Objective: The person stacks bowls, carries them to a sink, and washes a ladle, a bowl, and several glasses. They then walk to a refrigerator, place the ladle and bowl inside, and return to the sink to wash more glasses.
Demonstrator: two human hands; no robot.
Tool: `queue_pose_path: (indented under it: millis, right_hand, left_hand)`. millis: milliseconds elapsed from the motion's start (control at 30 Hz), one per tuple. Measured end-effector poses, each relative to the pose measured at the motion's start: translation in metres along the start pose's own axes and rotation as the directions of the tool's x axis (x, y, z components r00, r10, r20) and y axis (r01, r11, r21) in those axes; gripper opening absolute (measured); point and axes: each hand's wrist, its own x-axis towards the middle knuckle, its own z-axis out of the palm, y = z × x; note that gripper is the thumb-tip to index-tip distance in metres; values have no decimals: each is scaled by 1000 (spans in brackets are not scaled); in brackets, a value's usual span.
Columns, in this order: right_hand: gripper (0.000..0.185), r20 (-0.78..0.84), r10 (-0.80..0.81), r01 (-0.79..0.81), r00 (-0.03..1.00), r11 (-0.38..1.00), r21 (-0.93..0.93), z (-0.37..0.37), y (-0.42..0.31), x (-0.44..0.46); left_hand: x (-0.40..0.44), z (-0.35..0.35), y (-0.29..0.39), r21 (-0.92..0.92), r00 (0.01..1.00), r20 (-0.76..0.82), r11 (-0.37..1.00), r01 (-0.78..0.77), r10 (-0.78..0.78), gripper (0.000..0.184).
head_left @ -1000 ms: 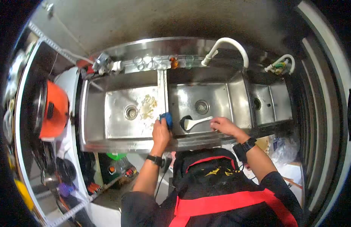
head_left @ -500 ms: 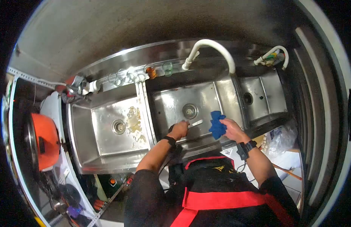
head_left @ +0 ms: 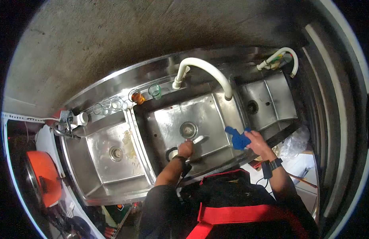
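Observation:
My left hand [head_left: 186, 149] is closed over the middle sink basin [head_left: 206, 111], in front of its drain. A white handle [head_left: 198, 139] sticks out from the far side of this fist. At the near left of the fist shows a dark round rim [head_left: 171, 153] with something pale inside; whether it belongs to the handle I cannot tell. My right hand [head_left: 258, 142] pinches a crumpled blue cloth [head_left: 237, 138] above the right side of the same basin.
A white curved faucet [head_left: 204, 65] rises behind the middle basin. Several glasses [head_left: 155, 91] stand on the back ledge, one with amber liquid. The left basin [head_left: 108, 159] has brownish residue. An orange pot [head_left: 45, 177] is at the far left, a plastic bag [head_left: 298, 143] at right.
The view has shifted. My left hand has turned with the white handle, and the dark round rim now shows. My right hand has moved nearer the basin's right side with the blue cloth.

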Motion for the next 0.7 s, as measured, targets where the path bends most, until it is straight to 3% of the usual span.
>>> queue_pose_path:
  millis: [33, 67, 133, 167, 200, 233, 267, 300, 333, 467, 500, 567, 600, 633, 667, 700]
  right_hand:
    - [33, -1, -69, 68, 998, 996, -64, 2, -5, 4]
    - [30, 2, -128, 127, 992, 984, -126, 6, -8, 4]
    - [23, 67, -271, 274, 960, 961, -36, 12, -3, 15]
    - [20, 110, -238, 216, 965, 960, 180, 16, -1, 25]
    - [18, 152, -204, 133, 967, 914, 383, 19, 0, 34]
    - [19, 181, -246, 154, 952, 898, 412, 26, -4, 37]
    - [19, 206, -291, 176, 934, 880, 442, 36, -8, 36]
    - [20, 227, -335, 197, 914, 858, 474, 43, -12, 36]
    - [25, 181, -343, 221, 922, 848, 482, 50, -12, 41]
    - [39, 263, -407, 404, 875, 912, 68, 77, -17, 43]
    - [43, 303, -429, 450, 851, 893, 0, 88, -17, 40]
    - [40, 377, -631, 707, 678, 700, -101, 121, -4, 42]
    - [37, 466, -613, 760, 638, 598, -254, 124, -4, 44]
    - [34, 551, -577, 797, 603, 463, -388, 126, -9, 45]
    - [34, 447, -647, 786, 618, 503, -359, 133, -3, 48]
    - [47, 367, -630, 722, 685, 516, -462, 130, 0, 52]
  left_hand:
    - [-9, -21, 10, -44, 995, -78, 997, 66, -69, 38]
    - [-20, -40, 16, -128, 982, -180, 991, 26, -49, 34]
    - [-41, -82, 32, -191, 946, -321, 981, -17, -46, 25]
    - [-49, -103, 41, -172, 930, -363, 985, -18, -46, 20]
    - [-55, -118, 47, -264, 889, -454, 963, -63, -66, 18]
    - [-61, -133, 55, -345, 834, -544, 931, -122, -92, 19]
    - [-72, -154, 70, -448, 816, -564, 876, -177, -124, 19]
    - [-81, -176, 87, -651, 870, -433, 749, -121, -235, 18]
    - [-76, -180, 87, -742, 873, -405, 656, -139, -272, 16]
    - [-78, -198, 119, -925, 857, -357, 268, -269, -372, 20]
    - [-82, -206, 134, -921, 856, -354, 297, -250, -376, 21]
    - [-85, -214, 159, -912, 855, -345, 354, -207, -387, 23]
    - [-79, -208, 163, -913, 843, -380, 299, -276, -382, 24]
    - [-83, -213, 174, -885, 830, -416, 375, -276, -372, 24]
    - [-81, -212, 180, -900, 823, -403, 336, -278, -399, 23]
    - [-80, -212, 183, -913, 816, -390, 295, -283, -426, 22]
